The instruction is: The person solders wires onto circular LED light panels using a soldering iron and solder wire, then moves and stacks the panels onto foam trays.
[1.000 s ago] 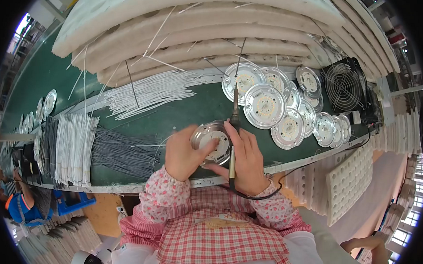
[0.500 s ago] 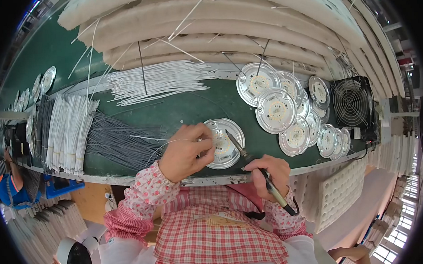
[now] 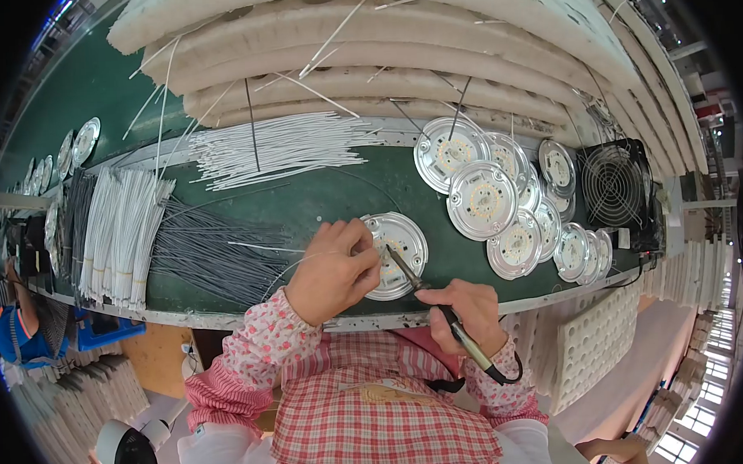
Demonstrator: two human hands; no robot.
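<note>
My left hand [image 3: 333, 268] is closed in a pinch at the left edge of a round silver lamp plate [image 3: 418, 245] lying on the green bench. A thin strand of solder wire [image 3: 290, 269] trails from its left side; the fingertips are partly hidden. My right hand [image 3: 468, 312] grips a soldering iron [image 3: 466, 336] by its handle. The iron slants up and left, with its tip over the middle of the plate, close to my left fingers. Whether the tip touches the board there is too small to tell.
Several more lamp plates [image 3: 482, 201] lie overlapping at the right, beside a black fan [image 3: 614, 184]. White wires [image 3: 276, 145] and dark wires [image 3: 215, 247] lie in bundles at the left and back. Stacked pale moulded trays [image 3: 363, 50] rise behind the bench.
The soldering iron's tip has moved left and slightly down across the plate, toward my left fingers. My right hand has shifted a little left; my left hand has barely moved.
</note>
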